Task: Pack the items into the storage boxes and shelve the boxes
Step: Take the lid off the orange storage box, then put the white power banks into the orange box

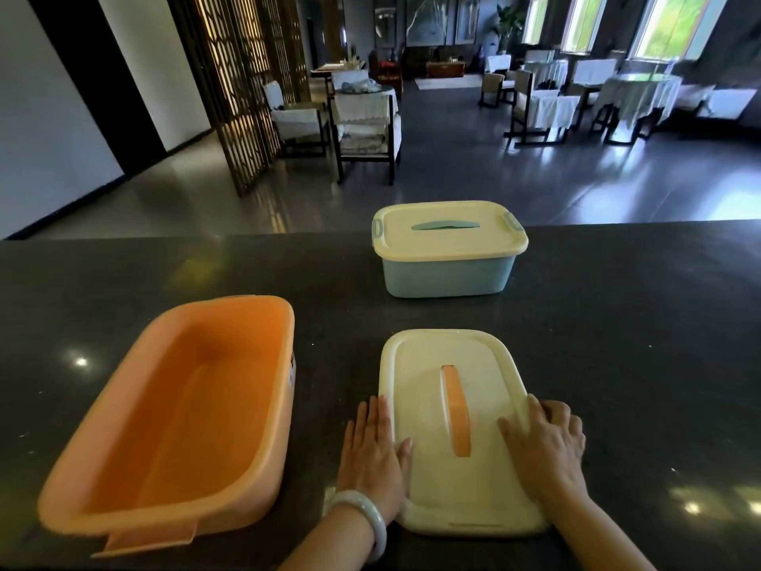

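Observation:
An open, empty orange storage box (173,414) stands on the dark counter (617,323) at the left. Its cream lid (424,389) with an orange handle lies flat on the counter to the right of it. My left hand (376,451) rests at the lid's left edge with straight fingers, thumb on the lid. My right hand (547,443) holds the lid's right edge, fingers curled over the rim and thumb on top. Further back stands a blue storage box (447,274) with its cream lid (449,230) clipped on.
The counter's far edge runs just behind the blue box. Beyond it lies a dim dining room with covered chairs and tables (366,117), a wooden lattice screen (239,84) at the left and bright windows at the right.

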The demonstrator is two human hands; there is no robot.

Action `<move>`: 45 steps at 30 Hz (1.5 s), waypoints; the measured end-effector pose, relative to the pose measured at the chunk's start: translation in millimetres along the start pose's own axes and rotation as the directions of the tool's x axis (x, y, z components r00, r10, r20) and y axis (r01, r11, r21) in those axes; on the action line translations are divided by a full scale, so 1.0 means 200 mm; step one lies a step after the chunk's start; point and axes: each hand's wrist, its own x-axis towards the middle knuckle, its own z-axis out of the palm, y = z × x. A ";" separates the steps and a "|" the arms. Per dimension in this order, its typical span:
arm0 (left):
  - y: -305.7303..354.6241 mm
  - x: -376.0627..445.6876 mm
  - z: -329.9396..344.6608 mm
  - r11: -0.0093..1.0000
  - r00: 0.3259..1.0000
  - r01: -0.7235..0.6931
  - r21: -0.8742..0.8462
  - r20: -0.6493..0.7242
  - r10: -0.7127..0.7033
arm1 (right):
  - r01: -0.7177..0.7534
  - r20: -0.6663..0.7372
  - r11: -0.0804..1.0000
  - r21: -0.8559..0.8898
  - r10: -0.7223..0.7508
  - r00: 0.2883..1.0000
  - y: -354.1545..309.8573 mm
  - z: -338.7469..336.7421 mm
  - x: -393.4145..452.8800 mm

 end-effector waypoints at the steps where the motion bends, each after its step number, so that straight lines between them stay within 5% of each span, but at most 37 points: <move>1: 0.00 0.00 0.00 1.000 1.000 0.002 0.020 0.002 -0.002 | 0.001 0.002 1.000 -0.006 -0.001 1.000 0.00 -0.01 0.00; 6: 0.01 0.00 -0.05 0.990 1.000 0.001 0.139 0.012 -0.003 | -0.017 0.025 0.995 -0.095 0.019 1.000 -0.04 -0.03 -0.02; 13: 0.02 -0.06 -0.26 0.992 0.995 -0.102 0.080 0.018 0.101 | 0.063 0.020 0.993 -0.103 -0.061 0.998 -0.21 -0.09 -0.03; 20: -0.13 -0.29 -0.52 0.987 0.925 -0.161 0.000 -0.348 0.151 | 0.302 0.042 0.951 0.074 -0.305 0.951 -0.63 -0.05 -0.11; 25: -0.35 -0.48 -0.72 0.997 0.835 -0.070 0.026 -0.545 0.073 | 0.551 -0.012 0.823 0.140 -0.555 0.832 -1.05 0.04 -0.23; 31: -0.76 -0.65 -0.85 0.982 0.817 0.184 0.040 -0.562 -0.130 | 0.748 0.106 0.637 0.185 -0.770 0.629 -1.45 0.19 -0.44; 34: -0.98 -0.77 -0.90 0.960 0.799 0.271 0.070 -0.572 -0.184 | 0.857 0.162 0.493 0.150 -0.867 0.471 -1.65 0.26 -0.56; 45: -1.79 -1.32 -1.09 0.816 0.687 0.576 0.058 -0.576 -0.444 | 0.952 0.248 0.247 0.181 -0.948 0.199 -2.42 0.67 -1.25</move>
